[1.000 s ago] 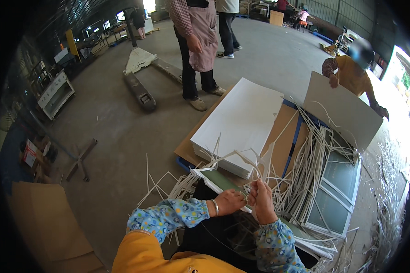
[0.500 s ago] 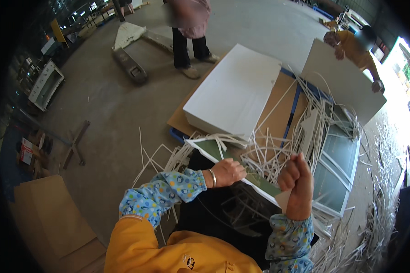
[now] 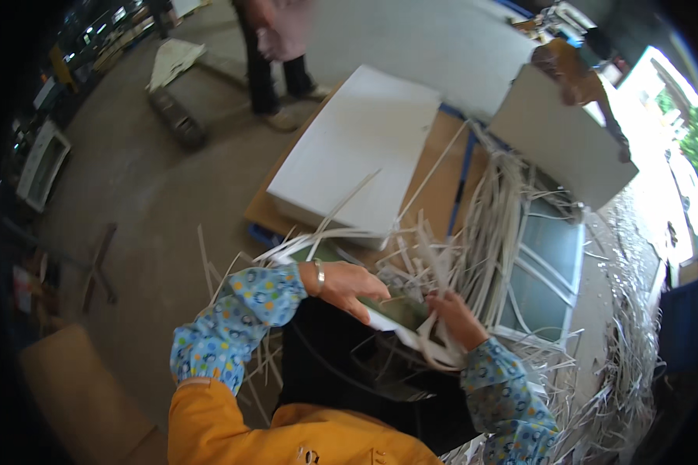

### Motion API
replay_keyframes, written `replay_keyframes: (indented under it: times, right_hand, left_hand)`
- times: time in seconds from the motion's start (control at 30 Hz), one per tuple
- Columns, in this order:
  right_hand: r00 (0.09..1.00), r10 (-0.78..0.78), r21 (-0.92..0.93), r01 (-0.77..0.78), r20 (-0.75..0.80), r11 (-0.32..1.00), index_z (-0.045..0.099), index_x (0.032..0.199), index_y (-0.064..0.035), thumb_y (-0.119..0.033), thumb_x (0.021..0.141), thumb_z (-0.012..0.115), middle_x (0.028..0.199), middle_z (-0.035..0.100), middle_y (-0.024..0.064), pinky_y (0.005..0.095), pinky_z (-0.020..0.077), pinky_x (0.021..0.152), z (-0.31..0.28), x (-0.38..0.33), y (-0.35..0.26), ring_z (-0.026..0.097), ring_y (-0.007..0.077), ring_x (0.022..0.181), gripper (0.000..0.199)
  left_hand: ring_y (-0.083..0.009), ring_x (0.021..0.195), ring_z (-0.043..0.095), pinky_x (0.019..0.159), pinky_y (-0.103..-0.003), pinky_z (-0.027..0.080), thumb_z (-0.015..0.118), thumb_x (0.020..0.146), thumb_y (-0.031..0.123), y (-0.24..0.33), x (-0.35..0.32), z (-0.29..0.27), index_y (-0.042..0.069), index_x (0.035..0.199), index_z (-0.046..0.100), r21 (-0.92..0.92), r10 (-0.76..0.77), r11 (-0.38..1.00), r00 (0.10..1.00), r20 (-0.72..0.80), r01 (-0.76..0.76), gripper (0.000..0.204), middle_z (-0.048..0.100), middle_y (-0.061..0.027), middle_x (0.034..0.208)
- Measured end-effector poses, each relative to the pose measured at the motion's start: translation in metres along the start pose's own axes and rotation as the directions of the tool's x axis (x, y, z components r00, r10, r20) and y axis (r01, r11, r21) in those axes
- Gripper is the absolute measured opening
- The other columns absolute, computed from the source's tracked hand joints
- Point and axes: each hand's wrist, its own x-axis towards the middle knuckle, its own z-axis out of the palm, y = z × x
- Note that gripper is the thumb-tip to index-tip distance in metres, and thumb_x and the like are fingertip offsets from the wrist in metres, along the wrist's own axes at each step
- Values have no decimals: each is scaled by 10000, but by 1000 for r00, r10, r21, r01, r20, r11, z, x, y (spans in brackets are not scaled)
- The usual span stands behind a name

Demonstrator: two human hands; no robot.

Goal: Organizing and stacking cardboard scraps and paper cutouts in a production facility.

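Across my lap lies a white-edged tray or panel with a green inner face (image 3: 407,313). My left hand (image 3: 343,288) hovers over its near edge, fingers stretched and thumb apart, with nothing in it. My right hand (image 3: 457,319) is closed at the panel's right part, its fingertips pinching a thin white strip (image 3: 436,267) that is smeared by motion. Loose white strips surround that hand, so some of what it touches is hard to make out. A thick bundle of white strips (image 3: 495,221) lies just beyond it.
A stack of white boards (image 3: 357,147) rests on brown cardboard (image 3: 434,177) ahead. A pale green panel with a white frame (image 3: 549,267) is at the right. Behind it a person holds a white board (image 3: 558,136). Far left are a pallet jack (image 3: 174,116) and another person standing.
My left hand has opened from a closed grip and shifted left. My right hand has come down from a raised fist to the strips by the panel. The view has shifted.
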Motion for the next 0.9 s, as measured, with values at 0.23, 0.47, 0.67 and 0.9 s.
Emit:
replay_keyframes:
  times: [0.23,0.47,0.67,0.9]
  right_hand:
    - [991,125,-78,-122,36,989,522,850,10,-223,845,517,674,555,58,250,425,503,5,-3,-11,525,136,560,233]
    - [991,-126,-259,113,-37,959,118,1307,43,-126,802,573,729,559,107,278,450,531,7,1,5,532,177,561,701]
    - [887,-399,-612,452,233,649,492,1128,-52,-79,777,524,807,557,178,385,429,637,0,-36,-25,546,303,716,353]
    - [894,-348,-680,443,283,585,538,1023,12,-298,801,598,883,542,195,423,436,683,37,-58,-53,549,367,792,386]
  left_hand:
    - [-326,710,605,651,-408,467,509,805,283,14,88,-156,-22,1297,269,-36,-129,990,774,-620,136,626,624,-173,776]
    - [-299,693,609,647,-358,476,549,802,230,78,138,-172,75,1240,403,341,311,929,799,-516,-142,487,617,-141,707]
    - [-189,867,588,771,-294,468,596,799,252,-2,67,-104,60,1204,463,-154,181,964,960,-212,-215,467,620,-108,937]
    - [-166,893,584,788,-292,461,580,787,189,-266,-151,-41,29,1058,568,-659,-709,632,-41,-704,407,315,613,-91,1001]
